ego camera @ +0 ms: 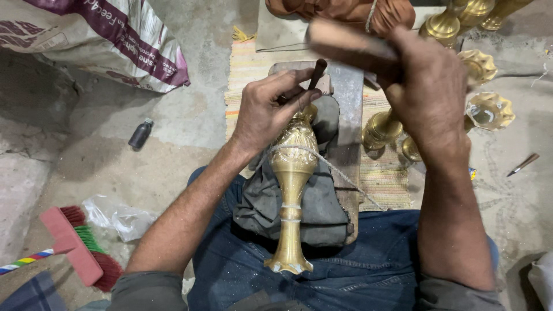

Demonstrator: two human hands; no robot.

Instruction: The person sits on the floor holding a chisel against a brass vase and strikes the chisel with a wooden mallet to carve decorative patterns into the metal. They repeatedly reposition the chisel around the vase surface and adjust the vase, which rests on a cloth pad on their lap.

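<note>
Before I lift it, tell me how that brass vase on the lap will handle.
The vase looks like solid metal, so probably heavy for its size and stiff. Its round, narrow-waisted body would likely roll if freed; a cord now crosses it over the dark cloth. The left hand steadies its top with a punch.

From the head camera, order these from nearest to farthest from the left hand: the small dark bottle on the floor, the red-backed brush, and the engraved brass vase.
1. Engraved brass vase, right under the left hand.
2. Small dark bottle, on the floor to its left.
3. Red-backed brush, lower left corner.
</note>
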